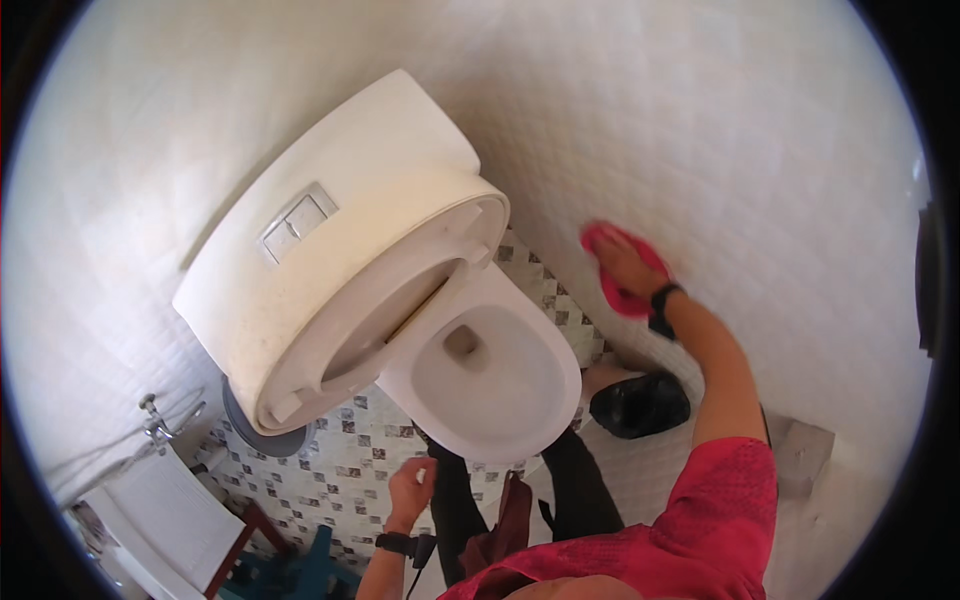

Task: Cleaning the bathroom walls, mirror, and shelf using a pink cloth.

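My right hand [628, 262] presses a pink cloth [624, 294] flat against the white tiled wall [720, 187], right of the toilet. Hand and cloth are slightly blurred. Loosely curled in front of my left leg, my left hand [412, 487] shows nothing in it and touches nothing that I can make out. Before me stands a white toilet bowl [491, 390] with its seat and lid [360, 315] raised against the cistern [360, 165]. A two-part flush button [298, 223] sits on top of the cistern. Brownish marks show inside the bowl.
A black plastic bag [637, 403] lines a bin between the bowl and the right wall. To the left are a round grey lid or bin [270, 435], a wall tap [161, 424], a white basin or panel [169, 514] and a teal stool-like object [300, 562]. Mosaic tiles [367, 442] cover the floor.
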The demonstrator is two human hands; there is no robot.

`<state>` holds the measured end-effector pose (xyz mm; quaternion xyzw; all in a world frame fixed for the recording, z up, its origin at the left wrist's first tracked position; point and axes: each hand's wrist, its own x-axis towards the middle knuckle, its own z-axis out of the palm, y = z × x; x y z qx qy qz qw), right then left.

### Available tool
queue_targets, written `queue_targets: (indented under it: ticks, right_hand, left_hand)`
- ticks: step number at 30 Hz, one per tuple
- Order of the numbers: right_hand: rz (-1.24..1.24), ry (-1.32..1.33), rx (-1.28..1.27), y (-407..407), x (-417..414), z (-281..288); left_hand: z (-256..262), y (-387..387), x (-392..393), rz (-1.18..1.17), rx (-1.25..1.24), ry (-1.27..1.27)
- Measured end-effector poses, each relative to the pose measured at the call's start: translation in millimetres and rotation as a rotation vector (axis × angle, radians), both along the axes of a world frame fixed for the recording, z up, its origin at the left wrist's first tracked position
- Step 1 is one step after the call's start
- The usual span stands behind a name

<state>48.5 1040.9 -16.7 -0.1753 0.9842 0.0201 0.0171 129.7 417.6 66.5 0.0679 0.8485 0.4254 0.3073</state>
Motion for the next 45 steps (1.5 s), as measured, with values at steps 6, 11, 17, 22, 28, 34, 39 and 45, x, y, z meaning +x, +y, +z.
queue_targets:
  ticks: [6,11,17,22,28,34,39,45]
  right_hand:
    - [-0.008,0.505,0.057,-73,-282,65]
    - [-0.028,0.698,0.047,-61,-344,-93]
    - [-0.441,0.156,-0.833,-101,-329,-140]
    - [-0.870,-0.124,-1.715,-132,-296,-117]
    - [-0.849,-0.126,-1.594,-93,-270,-244]
    - [-1.143,0.029,-1.324,-87,-204,-329]
    - [-1.156,-0.202,-1.246,-80,-122,-315]
    - [-1.288,-0.490,-0.927,-34,51,-284]
  left_hand:
    - [-16,-63,11,0.169,-0.208,0.059]
    - [-45,-56,68,0.255,-0.242,0.013]
    - [-50,-1,77,-0.080,-0.469,0.070]
    - [-60,-5,83,0.014,-0.469,-0.169]
    - [-46,45,53,0.082,-0.512,-0.115]
    - [-42,54,35,0.035,-0.519,-0.271]
    - [-50,43,40,-0.035,-0.485,-0.077]
    - [-49,32,35,-0.161,-0.435,-0.158]
